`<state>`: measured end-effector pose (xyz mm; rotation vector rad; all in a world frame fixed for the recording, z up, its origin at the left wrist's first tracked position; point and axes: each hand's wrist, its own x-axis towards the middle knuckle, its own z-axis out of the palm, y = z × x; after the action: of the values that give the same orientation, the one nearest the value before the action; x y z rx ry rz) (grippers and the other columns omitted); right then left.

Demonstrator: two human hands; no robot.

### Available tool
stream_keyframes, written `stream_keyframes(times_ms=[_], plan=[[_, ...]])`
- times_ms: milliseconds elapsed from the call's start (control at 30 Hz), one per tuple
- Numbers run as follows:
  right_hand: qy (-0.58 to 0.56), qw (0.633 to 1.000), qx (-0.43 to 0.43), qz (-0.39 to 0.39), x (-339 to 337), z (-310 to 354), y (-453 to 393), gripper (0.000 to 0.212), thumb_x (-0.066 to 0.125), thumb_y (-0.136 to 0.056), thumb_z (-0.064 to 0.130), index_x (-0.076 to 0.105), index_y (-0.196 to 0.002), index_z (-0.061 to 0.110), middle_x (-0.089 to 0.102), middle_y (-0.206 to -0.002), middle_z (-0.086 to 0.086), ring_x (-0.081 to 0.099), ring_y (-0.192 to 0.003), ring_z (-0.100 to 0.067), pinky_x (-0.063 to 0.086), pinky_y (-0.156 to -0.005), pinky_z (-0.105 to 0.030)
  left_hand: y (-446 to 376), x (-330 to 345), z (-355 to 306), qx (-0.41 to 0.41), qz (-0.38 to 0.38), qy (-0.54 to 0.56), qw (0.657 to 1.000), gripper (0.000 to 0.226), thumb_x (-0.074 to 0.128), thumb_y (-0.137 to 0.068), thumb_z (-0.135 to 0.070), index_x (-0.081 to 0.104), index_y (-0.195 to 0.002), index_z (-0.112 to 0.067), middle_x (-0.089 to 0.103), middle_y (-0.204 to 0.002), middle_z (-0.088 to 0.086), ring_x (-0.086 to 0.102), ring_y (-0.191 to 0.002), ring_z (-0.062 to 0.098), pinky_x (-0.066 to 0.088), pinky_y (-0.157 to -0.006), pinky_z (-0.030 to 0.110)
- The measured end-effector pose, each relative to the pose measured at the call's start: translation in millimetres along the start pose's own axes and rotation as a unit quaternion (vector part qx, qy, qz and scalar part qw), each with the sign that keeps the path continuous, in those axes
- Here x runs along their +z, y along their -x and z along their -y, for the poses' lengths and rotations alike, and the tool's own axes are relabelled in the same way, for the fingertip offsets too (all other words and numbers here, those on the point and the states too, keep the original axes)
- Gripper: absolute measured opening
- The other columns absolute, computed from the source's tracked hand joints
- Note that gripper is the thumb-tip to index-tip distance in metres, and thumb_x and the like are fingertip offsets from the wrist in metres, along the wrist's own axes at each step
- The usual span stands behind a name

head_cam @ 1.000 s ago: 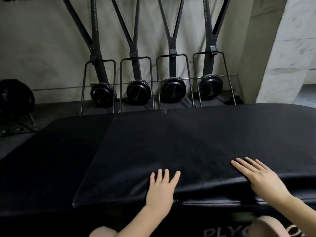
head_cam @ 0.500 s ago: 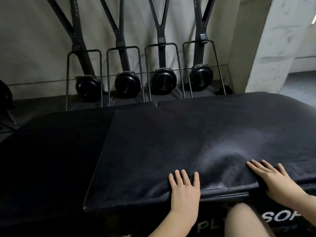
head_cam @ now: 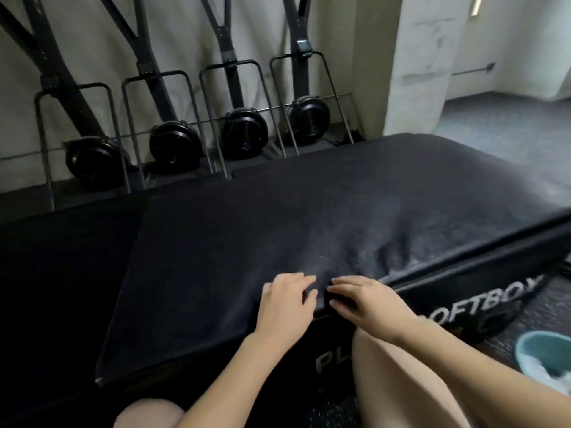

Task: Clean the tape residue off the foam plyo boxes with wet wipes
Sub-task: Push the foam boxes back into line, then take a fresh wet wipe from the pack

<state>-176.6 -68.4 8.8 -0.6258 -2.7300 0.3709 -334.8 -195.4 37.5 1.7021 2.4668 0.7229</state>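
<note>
The black foam plyo box (head_cam: 278,230) fills the middle of the view, and white lettering shows on its front face (head_cam: 482,307). My left hand (head_cam: 285,304) and my right hand (head_cam: 364,301) lie close together at the front edge of its top cover. On both hands the fingers are curled into the dark cover, gripping it between them. The cover is creased and dented just right of my right hand. No wipe shows in either hand. My bare knees are low in the view.
A teal bucket (head_cam: 547,350) with white material inside stands on the floor at the lower right. Several black fan machines (head_cam: 244,134) on metal frames line the back wall. A pale pillar (head_cam: 414,63) rises at the back right, with grey floor beyond it.
Both hands moved together from flat and apart on the cover to side by side with fingers curled. The view swung left and down, bringing the bucket into sight.
</note>
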Motion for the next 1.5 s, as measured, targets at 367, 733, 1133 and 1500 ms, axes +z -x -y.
stream_keyframes(times_ms=[367,733,1133,1500], plan=[[-0.004,0.933,0.295,-0.205,-123,-91,246,0.016,0.065,-0.089,0.035,0.078,-0.099,0.029,0.076,-0.090,0.015,0.069,-0.078,-0.003,0.057,-0.072,-0.032,-1,128,-263,0.143,0.061,0.275,0.949,0.026,0.061,-0.089,-0.042,0.074,-0.108,-0.032,0.075,-0.093,-0.014,0.068,-0.087,0.003,0.056,-0.081,0.033],[0.031,0.835,0.491,-0.247,-67,-41,491,0.031,0.054,-0.089,0.041,0.078,-0.100,0.026,0.074,-0.084,0.013,0.066,-0.073,-0.006,0.053,-0.068,-0.032,169,248,-370,0.232,0.297,0.340,0.862,0.014,0.073,-0.085,-0.025,0.078,-0.099,-0.027,0.075,-0.092,-0.017,0.064,-0.076,-0.007,0.054,-0.080,0.023],[0.178,0.812,0.504,-0.234,-14,-8,585,0.027,0.063,-0.088,0.047,0.067,-0.070,0.028,0.056,-0.070,0.012,0.054,-0.069,-0.020,0.032,-0.063,-0.034,229,273,-357,0.475,0.250,0.286,0.794,0.020,0.066,-0.085,-0.038,0.072,-0.098,-0.024,0.070,-0.094,-0.010,0.063,-0.085,0.009,0.049,-0.074,0.026],[0.046,0.806,0.521,-0.276,-7,-28,599,0.037,0.067,-0.085,0.046,0.066,-0.110,0.019,0.060,-0.132,0.001,0.057,-0.120,-0.018,0.042,-0.103,-0.034,237,282,-365,0.535,0.318,0.108,0.776,0.076,0.071,-0.080,-0.040,0.038,-0.147,-0.027,0.047,-0.147,-0.009,0.046,-0.126,0.014,0.040,-0.089,0.035]])
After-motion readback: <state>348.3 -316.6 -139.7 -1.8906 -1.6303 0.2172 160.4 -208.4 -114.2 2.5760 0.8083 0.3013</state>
